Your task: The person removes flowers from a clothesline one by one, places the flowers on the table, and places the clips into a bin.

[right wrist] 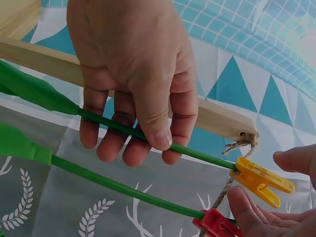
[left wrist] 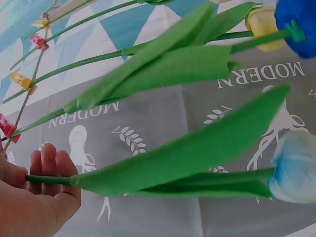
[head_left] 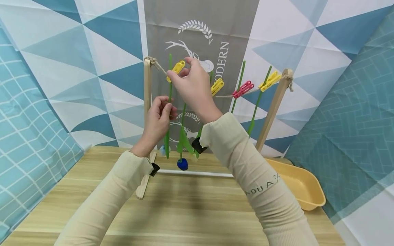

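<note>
My left hand (head_left: 157,119) pinches the green stem of an artificial tulip (left wrist: 296,168) with a white and light-blue head, hanging upside down. Above it, a yellow clothespin (right wrist: 266,180) clips the top of that stem to a twine line (right wrist: 222,192). My right hand (head_left: 197,87) is beside this clothespin; in the right wrist view its thumb and fingers are spread around the clip's handle ends, apart from them. A red clothespin (right wrist: 217,223) holds the neighbouring stem, that of the dark blue tulip (head_left: 182,164).
Farther right along the line, yellow (head_left: 217,87), red (head_left: 243,89) and yellow clothespins (head_left: 270,81) hold more stems. Wooden posts, left (head_left: 147,85) and right (head_left: 274,109), carry the twine. A yellow basin (head_left: 307,186) stands on the wooden table (head_left: 184,212) at right, before a patterned cloth.
</note>
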### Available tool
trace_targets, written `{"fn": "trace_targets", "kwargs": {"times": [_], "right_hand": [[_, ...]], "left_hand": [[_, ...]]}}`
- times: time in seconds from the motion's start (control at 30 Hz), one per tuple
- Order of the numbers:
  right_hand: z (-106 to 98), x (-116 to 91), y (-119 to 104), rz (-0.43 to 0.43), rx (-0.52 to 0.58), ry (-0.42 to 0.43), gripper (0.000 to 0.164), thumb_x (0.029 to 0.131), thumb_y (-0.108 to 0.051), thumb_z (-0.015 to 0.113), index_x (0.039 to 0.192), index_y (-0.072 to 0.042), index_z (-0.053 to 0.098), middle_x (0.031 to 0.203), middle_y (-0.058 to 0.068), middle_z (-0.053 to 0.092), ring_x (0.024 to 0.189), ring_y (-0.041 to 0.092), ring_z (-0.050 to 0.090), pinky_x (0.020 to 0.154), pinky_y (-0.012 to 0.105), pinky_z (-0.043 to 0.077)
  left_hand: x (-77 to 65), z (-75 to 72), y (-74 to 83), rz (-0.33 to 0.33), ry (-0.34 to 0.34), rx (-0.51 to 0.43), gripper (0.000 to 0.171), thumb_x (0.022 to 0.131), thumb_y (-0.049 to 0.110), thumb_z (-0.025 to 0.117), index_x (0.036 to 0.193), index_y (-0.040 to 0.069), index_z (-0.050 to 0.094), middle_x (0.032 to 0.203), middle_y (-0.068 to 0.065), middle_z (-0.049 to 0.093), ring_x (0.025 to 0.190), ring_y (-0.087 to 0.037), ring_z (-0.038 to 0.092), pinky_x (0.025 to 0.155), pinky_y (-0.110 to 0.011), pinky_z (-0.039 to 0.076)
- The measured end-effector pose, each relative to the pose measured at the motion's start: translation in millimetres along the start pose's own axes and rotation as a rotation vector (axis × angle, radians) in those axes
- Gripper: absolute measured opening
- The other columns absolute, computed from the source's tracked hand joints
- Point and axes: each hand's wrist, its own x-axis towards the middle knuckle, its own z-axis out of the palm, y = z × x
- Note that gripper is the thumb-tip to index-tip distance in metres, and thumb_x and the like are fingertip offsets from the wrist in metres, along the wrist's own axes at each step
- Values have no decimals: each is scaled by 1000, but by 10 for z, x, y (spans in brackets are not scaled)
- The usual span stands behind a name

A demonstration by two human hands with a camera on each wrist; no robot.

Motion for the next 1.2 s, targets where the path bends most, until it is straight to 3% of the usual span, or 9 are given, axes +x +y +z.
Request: {"fn": "trace_targets", "kwargs": {"times": [0.17, 0.33, 0.53, 0.9, 1.2], "right_hand": [[8, 29, -15, -11, -33, -3, 53, 89, -29, 62, 135, -9, 46, 99, 4, 66, 85, 10, 60, 70, 21, 47], [3, 43, -21, -31, -1, 35, 41, 91, -26, 60, 127, -7, 55, 94, 5, 67, 77, 10, 60, 62, 20, 46], [-9, 49, -14, -37, 26, 56, 32, 92, -24, 58, 119, -7, 61, 94, 5, 67, 78, 10, 60, 63, 20, 47], [-11, 66, -28, -31, 28, 53, 27, 91, -25, 60, 112, -9, 64, 93, 3, 68, 79, 9, 60, 64, 20, 46], [-11, 38, -9, -32, 26, 52, 23, 92, -26, 59, 106, -8, 58, 87, -2, 58, 80, 9, 56, 68, 19, 44]], "left_hand": [[8, 0, -24, 2, -7, -11, 23, 101, 12, 37, 117, -2, 44, 90, -9, 55, 75, -15, 59, 72, -18, 51], [9, 10, -19, 20, -1, -23, 21, 101, 10, 37, 114, -3, 45, 84, -5, 52, 69, -9, 53, 67, -20, 49], [2, 13, -2, 41, -13, -18, 21, 101, 10, 35, 115, -3, 45, 82, -1, 47, 68, -9, 45, 60, -19, 41], [7, 9, 9, 42, -5, -98, 23, 101, 10, 33, 113, -4, 47, 78, -3, 45, 62, -9, 41, 57, -23, 37], [1, 8, -5, 89, -13, -62, 24, 102, 9, 31, 111, -9, 44, 77, 1, 39, 63, -9, 34, 58, -22, 30]]}}
